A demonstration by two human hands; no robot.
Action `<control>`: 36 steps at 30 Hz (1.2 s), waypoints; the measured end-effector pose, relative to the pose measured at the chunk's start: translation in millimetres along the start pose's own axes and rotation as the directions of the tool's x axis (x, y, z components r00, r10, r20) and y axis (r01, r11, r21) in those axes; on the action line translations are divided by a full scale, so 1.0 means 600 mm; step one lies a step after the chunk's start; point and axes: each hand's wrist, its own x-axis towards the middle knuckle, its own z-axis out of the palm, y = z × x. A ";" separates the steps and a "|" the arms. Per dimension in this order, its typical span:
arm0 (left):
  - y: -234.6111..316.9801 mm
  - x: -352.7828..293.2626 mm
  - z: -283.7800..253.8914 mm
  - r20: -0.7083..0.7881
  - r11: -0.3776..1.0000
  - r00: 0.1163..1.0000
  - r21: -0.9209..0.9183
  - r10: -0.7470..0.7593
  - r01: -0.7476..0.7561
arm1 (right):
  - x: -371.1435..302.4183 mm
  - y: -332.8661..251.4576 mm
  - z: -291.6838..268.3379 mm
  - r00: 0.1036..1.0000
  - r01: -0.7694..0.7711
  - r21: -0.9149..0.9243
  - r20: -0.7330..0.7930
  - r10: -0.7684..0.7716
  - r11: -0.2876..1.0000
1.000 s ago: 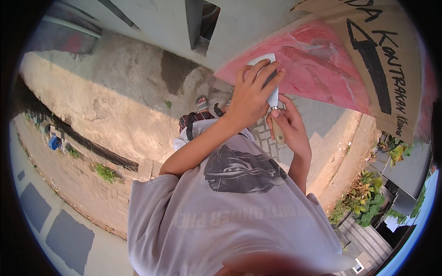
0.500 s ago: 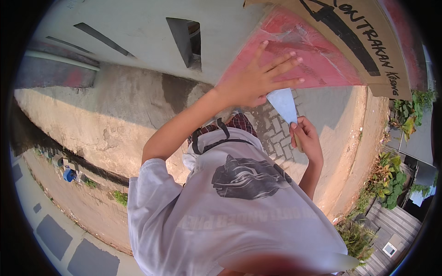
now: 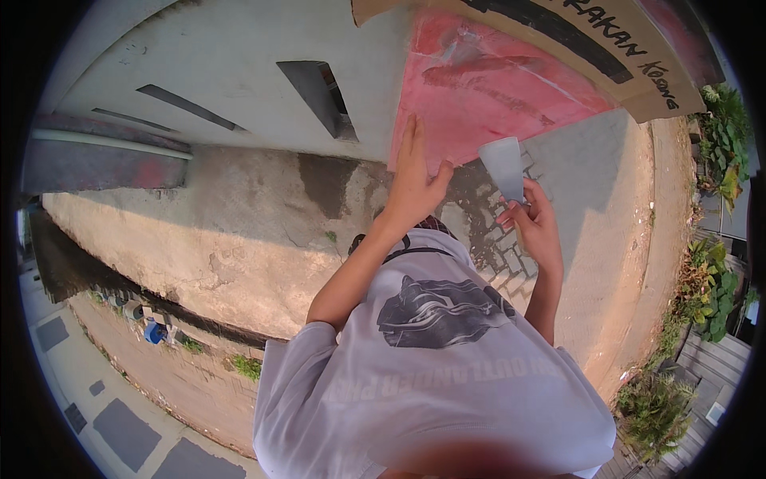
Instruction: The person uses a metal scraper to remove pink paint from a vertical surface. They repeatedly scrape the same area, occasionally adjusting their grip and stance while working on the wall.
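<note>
A scraper with a wide, pale metal blade points up from my right hand, whose fingers are closed round its lower end. My left hand has its fingers stretched out and its thumb apart, with nothing in it. It lies over the lower left edge of a pink-red painted panel on the wall; whether it touches the surface I cannot tell. The panel shows darker smears and whitish streaks. The blade's upper edge is close to the panel's lower edge.
A cardboard sign with black marker covers the panel's upper right side. The grey wall has slanted dark openings. Below lies concrete ground with a damp patch and paving bricks. Plants line the right side; a blue container stands far left.
My left hand has moved left and down, off the panel's middle to its left edge, its fingers closer together. The scraper stays in my right hand, its blade turned more upright.
</note>
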 end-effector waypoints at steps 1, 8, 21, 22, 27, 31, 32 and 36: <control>-0.006 -0.017 -0.003 0.135 0.979 0.991 -0.200 -0.006 0.033 | 0.005 -0.009 0.012 0.999 0.029 0.017 0.037 -0.029 0.999; -0.016 -0.094 -0.028 0.459 0.716 0.883 -0.583 -0.099 0.384 | 0.047 -0.067 0.165 0.936 0.245 0.352 0.156 -0.315 0.904; -0.034 -0.047 -0.079 -0.148 0.954 0.989 -0.296 0.009 -0.053 | 0.150 -0.077 0.299 0.925 0.203 0.610 0.138 -0.354 0.766; -0.034 -0.045 -0.078 -0.131 0.952 0.991 -0.300 0.022 -0.060 | 0.154 -0.076 0.298 0.947 0.143 0.603 0.146 -0.285 0.785; -0.041 -0.040 -0.061 -0.096 0.935 0.995 -0.349 0.027 -0.059 | 0.161 -0.079 0.291 0.906 0.246 0.617 0.128 -0.404 0.747; -0.064 -0.027 -0.044 -0.104 0.897 0.993 -0.433 0.049 -0.089 | 0.165 -0.084 0.299 0.898 0.269 0.655 0.094 -0.429 0.706; -0.069 -0.024 -0.039 -0.110 0.901 0.992 -0.422 0.061 -0.102 | 0.166 -0.084 0.301 0.905 0.281 0.647 0.067 -0.419 0.709; -0.081 -0.016 -0.020 -0.097 0.864 0.992 -0.491 0.078 -0.116 | 0.169 -0.082 0.295 0.905 0.338 0.575 0.020 -0.425 0.745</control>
